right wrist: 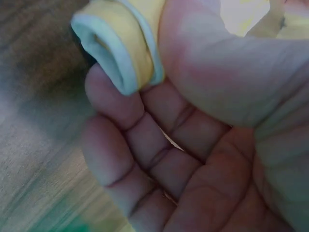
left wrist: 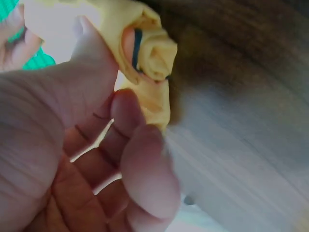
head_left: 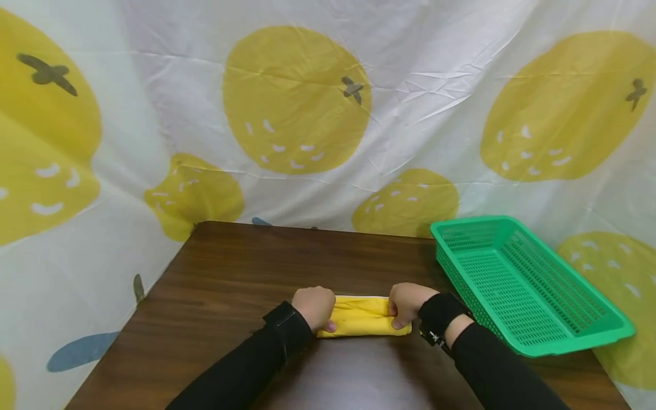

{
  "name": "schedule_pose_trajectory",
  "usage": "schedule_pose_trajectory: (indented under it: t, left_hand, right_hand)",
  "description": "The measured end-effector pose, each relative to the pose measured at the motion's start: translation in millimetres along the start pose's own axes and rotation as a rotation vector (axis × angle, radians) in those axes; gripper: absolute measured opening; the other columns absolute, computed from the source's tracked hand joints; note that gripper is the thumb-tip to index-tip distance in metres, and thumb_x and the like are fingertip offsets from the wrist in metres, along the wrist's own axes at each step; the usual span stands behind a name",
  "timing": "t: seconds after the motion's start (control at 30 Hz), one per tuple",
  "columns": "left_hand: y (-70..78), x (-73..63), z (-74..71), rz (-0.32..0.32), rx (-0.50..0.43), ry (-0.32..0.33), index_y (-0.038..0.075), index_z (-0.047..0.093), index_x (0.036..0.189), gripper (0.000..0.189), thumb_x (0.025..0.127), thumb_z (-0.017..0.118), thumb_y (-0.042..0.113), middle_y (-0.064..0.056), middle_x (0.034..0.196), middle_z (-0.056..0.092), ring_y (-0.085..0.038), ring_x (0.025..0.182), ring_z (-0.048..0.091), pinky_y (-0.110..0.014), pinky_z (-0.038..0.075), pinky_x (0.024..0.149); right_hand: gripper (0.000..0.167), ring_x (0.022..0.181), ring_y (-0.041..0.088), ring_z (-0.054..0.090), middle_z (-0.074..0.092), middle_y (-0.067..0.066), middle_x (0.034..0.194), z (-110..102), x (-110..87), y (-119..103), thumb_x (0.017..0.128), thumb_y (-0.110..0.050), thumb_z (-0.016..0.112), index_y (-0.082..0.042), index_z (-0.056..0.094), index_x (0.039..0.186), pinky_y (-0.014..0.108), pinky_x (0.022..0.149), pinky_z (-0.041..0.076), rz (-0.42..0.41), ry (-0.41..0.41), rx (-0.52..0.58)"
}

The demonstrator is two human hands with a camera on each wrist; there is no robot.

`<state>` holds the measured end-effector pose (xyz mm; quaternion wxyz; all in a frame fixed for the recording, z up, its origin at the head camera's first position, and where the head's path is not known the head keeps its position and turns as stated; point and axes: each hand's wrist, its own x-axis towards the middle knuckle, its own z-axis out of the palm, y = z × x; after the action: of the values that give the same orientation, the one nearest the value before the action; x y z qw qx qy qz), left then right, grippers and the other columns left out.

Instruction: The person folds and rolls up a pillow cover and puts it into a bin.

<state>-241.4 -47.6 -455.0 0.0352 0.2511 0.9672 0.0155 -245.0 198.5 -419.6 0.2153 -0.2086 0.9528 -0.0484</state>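
Observation:
A yellow cloth [head_left: 363, 326], rolled or folded into a narrow strip, lies across the wooden table between my hands. My left hand [head_left: 314, 307] grips its left end, thumb on the near side. At the other end my right hand [head_left: 407, 302] pinches the cloth between thumb and curled fingers. In the left wrist view the roll's end [left wrist: 161, 55] shows coiled layers and a dark band beside the thumb. Pale piping edges the folded cloth end [right wrist: 108, 46] in the right wrist view, close above the fingertips.
An open green plastic basket [head_left: 579, 330] stands on the right side of the table, just beyond my right wrist. Behind the brown wooden table [head_left: 246, 256] hangs a white curtain [head_left: 420, 62] with yellow fruit prints.

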Motion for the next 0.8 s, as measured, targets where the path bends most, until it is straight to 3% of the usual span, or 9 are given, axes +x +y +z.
schedule_pose_trajectory:
  t: [0.17,0.23,0.3,0.43,0.57,0.67,0.8]
  left_hand:
    - [17.1,-11.7,7.3,0.098,0.199,0.246,0.018,0.07,0.067,0.027,0.084,0.088,0.028,0.005,0.062,0.06,-0.013,0.056,0.055,-0.035,0.054,0.053]
    - [26.1,-18.9,8.0,0.119,0.273,0.3,0.018,0.074,0.07,0.021,0.087,0.084,0.024,0.005,0.063,0.066,-0.013,0.057,0.059,-0.033,0.054,0.054]
    - [34.5,-26.3,7.7,0.136,0.334,0.299,0.019,0.079,0.074,0.017,0.091,0.082,0.024,0.004,0.065,0.069,-0.013,0.059,0.061,-0.031,0.055,0.056]
    - [44.7,-36.5,8.4,0.141,0.352,0.227,0.019,0.083,0.082,0.014,0.094,0.081,0.025,0.004,0.067,0.071,-0.012,0.061,0.06,-0.031,0.057,0.059]
    - [45.3,-38.1,11.8,0.133,0.331,0.223,0.018,0.083,0.081,0.014,0.094,0.08,0.024,0.004,0.067,0.071,-0.012,0.061,0.06,-0.031,0.058,0.06]
    - [42.7,-37.1,15.7,0.132,0.318,0.244,0.018,0.083,0.08,0.015,0.093,0.081,0.025,0.004,0.065,0.07,-0.012,0.06,0.059,-0.031,0.057,0.058]
    - [38.8,-36.9,17.4,0.126,0.322,0.245,0.017,0.083,0.08,0.015,0.093,0.082,0.025,0.003,0.065,0.07,-0.013,0.06,0.059,-0.032,0.057,0.057]
  right_hand:
    - [0.03,0.064,0.01,0.044,0.047,-0.008,0.065,-6.9,5.8,6.6,0.081,-0.009,0.091,-0.014,0.064,0.069,0.023,0.061,0.035,0.053,-0.065,0.069]
    - [0.028,0.064,0.011,0.047,0.05,-0.007,0.066,-7.4,7.8,8.3,0.079,-0.009,0.093,-0.013,0.066,0.071,0.022,0.06,0.037,0.075,-0.062,0.081]
    - [0.026,0.066,0.012,0.05,0.053,-0.006,0.069,-6.3,8.9,9.6,0.078,-0.01,0.094,-0.013,0.069,0.073,0.023,0.061,0.041,0.101,-0.046,0.093]
    - [0.029,0.069,0.014,0.052,0.056,-0.004,0.07,-1.0,8.5,13.2,0.074,-0.011,0.097,-0.013,0.068,0.071,0.026,0.064,0.043,0.11,0.014,0.069]
    - [0.034,0.066,0.016,0.05,0.056,-0.003,0.068,7.9,1.8,9.7,0.069,-0.009,0.099,-0.013,0.065,0.067,0.03,0.064,0.043,0.075,0.149,0.03]
    - [0.033,0.063,0.017,0.048,0.055,-0.002,0.066,20.9,-7.9,-0.6,0.068,-0.002,0.096,-0.011,0.064,0.067,0.034,0.063,0.045,0.02,0.308,-0.024]
    - [0.032,0.058,0.015,0.048,0.057,-0.002,0.062,44.1,-22.6,-12.9,0.071,0.005,0.085,-0.013,0.061,0.062,0.034,0.059,0.049,-0.101,0.56,-0.238]
